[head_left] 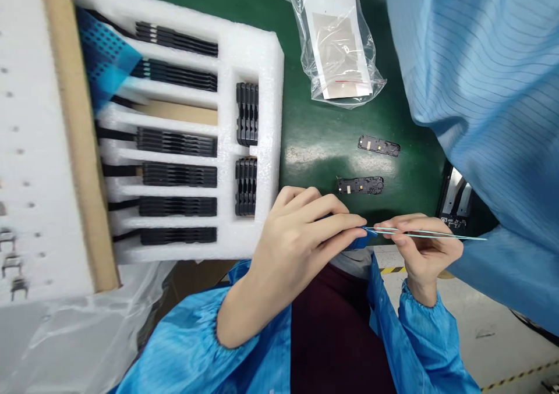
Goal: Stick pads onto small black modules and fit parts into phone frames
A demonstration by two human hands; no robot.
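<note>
Far left, a white foam sheet (39,149) dotted with small holes, a few small black metal-looking pieces (11,263) stuck along its lower edge. Beside it runs a cardboard strip (76,120), then a foam tray (244,45) with rows of black ribbed parts (177,144) packed on edge in its slots. Two shorter stacks (247,114) stand crosswise near the tray's right wall. A blue patterned film (105,56) lies over the tray's upper left corner.

My left hand (294,245) sits just past the tray's lower right corner, fingers curled and closed around a small blue piece (362,240), mostly hidden; I can't make out its shape. Its end meets the tips of thin tweezers (425,232) held in my right hand (425,251), thumb and fingers pinched on them, tips pointing left. The blue edge along them may be film.

Above my hands, on the green mat (314,144), lie two flat black parts (360,185) with small gold spots, apart from each other. Further up sits a clear bag (336,45) holding a paper sheet with a thin red line; no readable writing. Far right, a striped blue smock (480,80) hangs across the view, another black part (454,202) near its edge. No brands legible.
</note>
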